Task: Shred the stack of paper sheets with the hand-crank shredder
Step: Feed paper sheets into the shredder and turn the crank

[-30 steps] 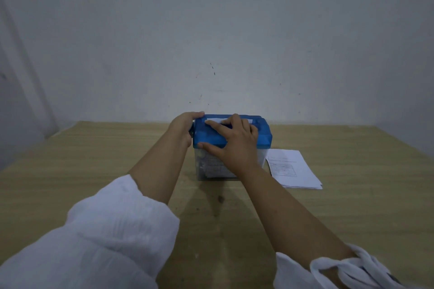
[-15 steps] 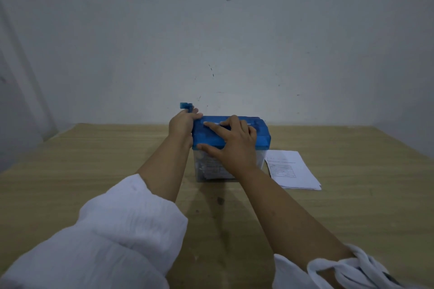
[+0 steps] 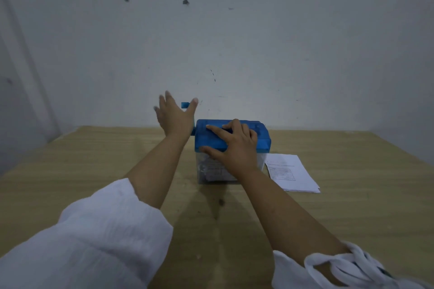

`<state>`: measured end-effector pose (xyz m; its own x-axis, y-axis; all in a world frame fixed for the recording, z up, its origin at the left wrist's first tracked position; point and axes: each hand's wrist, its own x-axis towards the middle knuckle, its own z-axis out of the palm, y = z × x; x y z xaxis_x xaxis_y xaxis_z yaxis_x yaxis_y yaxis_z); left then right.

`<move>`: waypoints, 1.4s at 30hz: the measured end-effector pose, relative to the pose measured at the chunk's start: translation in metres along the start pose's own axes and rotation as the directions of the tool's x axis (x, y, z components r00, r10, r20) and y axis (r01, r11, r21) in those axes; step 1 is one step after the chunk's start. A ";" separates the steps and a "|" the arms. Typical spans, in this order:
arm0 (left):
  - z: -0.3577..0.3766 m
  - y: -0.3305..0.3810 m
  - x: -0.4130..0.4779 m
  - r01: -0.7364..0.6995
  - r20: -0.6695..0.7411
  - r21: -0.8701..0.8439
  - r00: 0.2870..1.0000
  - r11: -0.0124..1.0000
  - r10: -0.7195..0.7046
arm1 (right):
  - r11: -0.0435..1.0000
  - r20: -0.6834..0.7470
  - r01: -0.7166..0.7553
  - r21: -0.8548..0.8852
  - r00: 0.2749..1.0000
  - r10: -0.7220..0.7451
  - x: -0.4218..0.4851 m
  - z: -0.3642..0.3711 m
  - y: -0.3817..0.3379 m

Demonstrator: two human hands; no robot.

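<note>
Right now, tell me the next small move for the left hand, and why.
Probably close the left hand around the crank knob and turn it. That hand is open, fingers spread, with the knob showing beside its thumb, ungripped. The right hand presses on the shredder's blue lid, so it looks steadied, and a stack of sheets lies on the table beside it, unshredded.

Wooden table (image 3: 94, 171) — on it a blue-lidded shredder (image 3: 263, 141), paper stack (image 3: 293, 173) just beside.
</note>
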<state>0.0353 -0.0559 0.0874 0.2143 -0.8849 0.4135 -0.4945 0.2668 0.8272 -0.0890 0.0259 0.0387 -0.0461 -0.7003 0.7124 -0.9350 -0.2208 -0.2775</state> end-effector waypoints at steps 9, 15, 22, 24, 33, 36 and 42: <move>-0.027 0.026 0.027 -0.460 0.521 0.519 0.839 0.721 0.160 | 1.000 0.018 -0.013 -0.014 1.000 0.013 0.002 -0.003 -0.003; -0.039 0.036 0.010 -0.481 0.480 0.587 0.855 0.652 0.199 | 0.999 0.084 -0.028 -0.025 0.996 0.030 0.003 -0.007 0.000; -0.054 0.046 -0.015 -0.502 0.560 0.683 0.826 0.531 0.060 | 0.998 0.098 -0.009 -0.063 0.995 0.015 0.004 -0.006 -0.001; -0.054 0.034 -0.027 -0.517 0.601 0.669 0.799 0.535 0.020 | 0.998 0.090 0.000 -0.062 0.996 0.005 0.004 -0.005 0.002; -0.041 -0.047 -0.041 -0.269 0.558 0.302 0.828 0.915 0.059 | 0.986 -0.016 0.111 -0.126 0.993 -0.114 -0.007 0.003 0.010; -0.026 -0.058 -0.044 -0.277 0.475 0.327 0.875 0.903 0.096 | 0.981 0.009 0.121 -0.150 0.993 -0.121 -0.011 0.007 0.012; -0.024 -0.062 -0.038 0.016 0.390 0.094 0.920 0.995 -0.051 | 0.994 0.096 0.106 -0.014 0.990 -0.104 -0.012 -0.006 0.013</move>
<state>0.0775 -0.0296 0.0297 -0.1058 -0.9761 0.1898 -0.5679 0.2160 0.7943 -0.1026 0.0360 0.0304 0.0857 -0.7356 0.6720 -0.9394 -0.2844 -0.1914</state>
